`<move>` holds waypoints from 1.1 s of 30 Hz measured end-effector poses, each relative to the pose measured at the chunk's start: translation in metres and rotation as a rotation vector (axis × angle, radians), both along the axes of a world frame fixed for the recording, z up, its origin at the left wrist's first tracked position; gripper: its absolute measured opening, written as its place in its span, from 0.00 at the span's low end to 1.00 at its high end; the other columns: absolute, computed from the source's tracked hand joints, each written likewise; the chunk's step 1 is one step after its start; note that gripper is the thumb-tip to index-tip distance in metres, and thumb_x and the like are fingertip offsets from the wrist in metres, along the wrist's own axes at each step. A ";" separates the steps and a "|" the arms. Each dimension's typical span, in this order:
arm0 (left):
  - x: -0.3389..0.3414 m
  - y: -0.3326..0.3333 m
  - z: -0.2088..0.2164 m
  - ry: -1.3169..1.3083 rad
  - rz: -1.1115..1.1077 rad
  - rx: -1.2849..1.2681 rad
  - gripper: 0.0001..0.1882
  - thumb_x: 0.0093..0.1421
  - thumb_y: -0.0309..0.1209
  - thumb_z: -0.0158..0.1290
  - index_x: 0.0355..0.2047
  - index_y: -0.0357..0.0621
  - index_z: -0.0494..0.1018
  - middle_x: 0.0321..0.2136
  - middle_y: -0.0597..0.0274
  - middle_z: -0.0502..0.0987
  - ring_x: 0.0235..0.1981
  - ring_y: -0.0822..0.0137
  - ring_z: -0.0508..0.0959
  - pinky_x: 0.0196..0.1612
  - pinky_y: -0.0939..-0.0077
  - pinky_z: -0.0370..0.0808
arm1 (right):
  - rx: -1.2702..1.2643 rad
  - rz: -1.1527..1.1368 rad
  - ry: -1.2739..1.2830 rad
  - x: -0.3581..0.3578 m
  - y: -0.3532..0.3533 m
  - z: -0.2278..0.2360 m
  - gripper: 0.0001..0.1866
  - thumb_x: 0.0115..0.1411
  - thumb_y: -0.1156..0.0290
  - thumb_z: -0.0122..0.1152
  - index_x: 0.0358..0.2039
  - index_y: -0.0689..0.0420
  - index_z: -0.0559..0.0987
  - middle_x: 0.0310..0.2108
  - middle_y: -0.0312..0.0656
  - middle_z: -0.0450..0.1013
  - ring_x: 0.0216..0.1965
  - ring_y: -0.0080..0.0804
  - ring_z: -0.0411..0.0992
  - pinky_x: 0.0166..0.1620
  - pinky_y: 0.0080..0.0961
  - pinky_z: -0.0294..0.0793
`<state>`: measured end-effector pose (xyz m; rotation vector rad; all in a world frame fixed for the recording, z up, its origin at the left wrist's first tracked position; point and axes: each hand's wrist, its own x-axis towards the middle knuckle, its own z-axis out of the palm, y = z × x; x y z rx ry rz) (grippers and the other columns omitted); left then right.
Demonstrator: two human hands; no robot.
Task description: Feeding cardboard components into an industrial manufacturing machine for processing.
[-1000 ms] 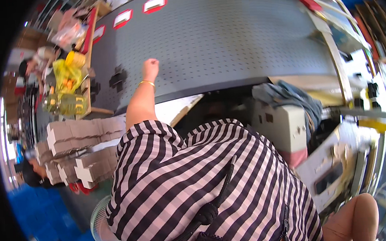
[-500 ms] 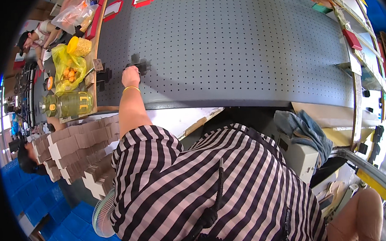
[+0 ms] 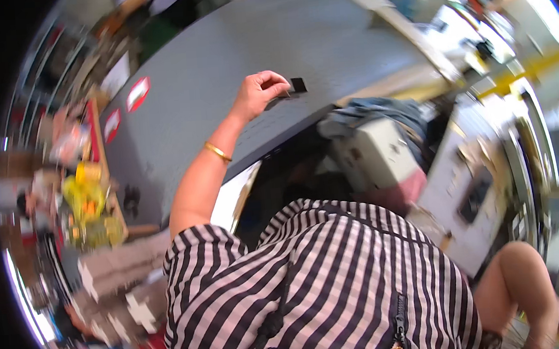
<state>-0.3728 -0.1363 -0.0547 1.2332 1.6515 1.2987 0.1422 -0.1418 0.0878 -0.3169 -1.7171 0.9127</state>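
Observation:
My left hand [image 3: 261, 96], with a gold bracelet on its wrist, is over the grey table [image 3: 200, 89], its fingers pinched together. At the fingertips is a flat black card piece [image 3: 298, 85], partly hidden by the fingers and blurred. My right arm [image 3: 524, 273] is bent at the lower right; its hand is out of the picture. Another dark piece [image 3: 130, 199] lies near the table's left edge.
Red-edged white cards [image 3: 137, 94] lie at the table's far left side. Beyond its left edge are a yellow bag [image 3: 84, 196] and stacked brown card pieces [image 3: 113, 266]. A blue-grey cloth [image 3: 380, 114] covers a pale machine [image 3: 379, 153] on the right.
My left hand has moved right across the table with the black piece, away from the other dark piece. The view has turned to the right and is blurred.

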 end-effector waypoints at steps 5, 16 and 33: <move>0.222 0.076 0.091 0.331 -0.761 0.438 0.04 0.54 0.24 0.62 0.30 0.40 0.78 0.27 0.67 0.76 0.24 0.78 0.68 0.28 0.82 0.66 | 0.269 -0.102 -0.096 0.071 -0.043 0.032 0.03 0.58 0.72 0.57 0.31 0.55 0.77 0.29 0.38 0.76 0.29 0.28 0.73 0.35 0.24 0.67; 0.493 0.058 0.187 0.324 -1.518 0.707 0.06 0.52 0.25 0.63 0.30 0.43 0.78 0.28 0.62 0.78 0.30 0.66 0.77 0.33 0.75 0.73 | -0.338 -0.564 -0.387 0.183 -0.062 -0.037 0.23 0.57 0.65 0.66 0.53 0.57 0.75 0.46 0.44 0.76 0.49 0.35 0.72 0.54 0.29 0.68; 0.749 0.284 0.153 0.032 -1.242 0.446 0.28 0.55 0.22 0.62 0.56 0.38 0.65 0.38 0.57 0.79 0.36 0.73 0.80 0.40 0.82 0.77 | -0.343 -0.865 -0.120 0.436 0.154 -0.007 0.35 0.56 0.66 0.68 0.59 0.68 0.63 0.38 0.47 0.79 0.39 0.26 0.76 0.44 0.21 0.74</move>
